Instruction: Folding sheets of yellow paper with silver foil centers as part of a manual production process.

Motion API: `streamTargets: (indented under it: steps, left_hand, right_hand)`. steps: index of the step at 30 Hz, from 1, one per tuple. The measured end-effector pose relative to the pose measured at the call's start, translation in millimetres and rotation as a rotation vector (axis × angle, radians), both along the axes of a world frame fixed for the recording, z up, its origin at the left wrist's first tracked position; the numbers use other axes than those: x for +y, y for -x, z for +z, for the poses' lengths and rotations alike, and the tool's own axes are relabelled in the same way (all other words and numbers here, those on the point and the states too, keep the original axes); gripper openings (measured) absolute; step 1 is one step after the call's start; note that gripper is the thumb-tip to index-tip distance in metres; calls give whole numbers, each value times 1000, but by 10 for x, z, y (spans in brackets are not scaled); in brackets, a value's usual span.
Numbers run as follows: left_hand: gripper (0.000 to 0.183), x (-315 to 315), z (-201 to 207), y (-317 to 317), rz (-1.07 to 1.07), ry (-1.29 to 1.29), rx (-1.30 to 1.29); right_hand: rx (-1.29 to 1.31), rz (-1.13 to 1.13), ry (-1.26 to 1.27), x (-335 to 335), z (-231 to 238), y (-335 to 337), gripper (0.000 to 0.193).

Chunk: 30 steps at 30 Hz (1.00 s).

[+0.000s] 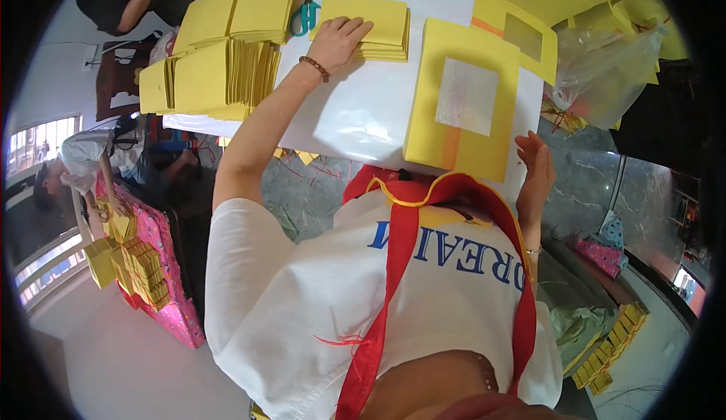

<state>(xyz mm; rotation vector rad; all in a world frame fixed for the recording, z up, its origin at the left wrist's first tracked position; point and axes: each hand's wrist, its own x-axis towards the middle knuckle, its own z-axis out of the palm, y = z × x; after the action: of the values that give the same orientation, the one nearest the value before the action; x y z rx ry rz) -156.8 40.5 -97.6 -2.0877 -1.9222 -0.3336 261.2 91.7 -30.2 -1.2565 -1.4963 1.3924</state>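
Observation:
My left hand [342,44] lies palm down with its fingers stretched over the front left part of a small stack of yellow paper pieces [382,25]. A beaded bracelet circles that wrist. Beside the stack are scissors with teal handles [305,17]. A thick yellow paper block [425,87] with a pale rectangular panel [466,96] and an orange strip sits at the table's near right part. My right hand [535,161] hovers by the table's right edge, to the right of this block; its fingers are loosely bent and apart, and nothing shows in them.
Several yellow paper stacks [203,79] fill the white table's left side. Another windowed yellow piece [529,30] and a clear plastic bag [601,72] are at the right. On the left, a person [91,155] handles yellow bundles on a pink cloth [170,269]; another person's arm [140,0] shows behind.

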Motion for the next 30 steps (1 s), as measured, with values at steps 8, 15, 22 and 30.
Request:
streamTargets:
  steps: [8, 15, 22, 30]
  left_hand:
    - [61, -196, -113, -269, 73, 65, -77]
    - [62, -133, 16, -195, 51, 142, -66]
    - [63, -18, 145, -97, 73, 158, -85]
    - [68, -65, 299, -180, 114, 63, -15]
  right_hand:
    - [-17, 30, 27, -15, 1, 87, 38]
    - [7, 48, -58, 22, 19, 100, 31]
    - [26, 148, -145, -20, -51, 85, 24]
    - [-59, 274, -230, -9, -97, 45, 22]
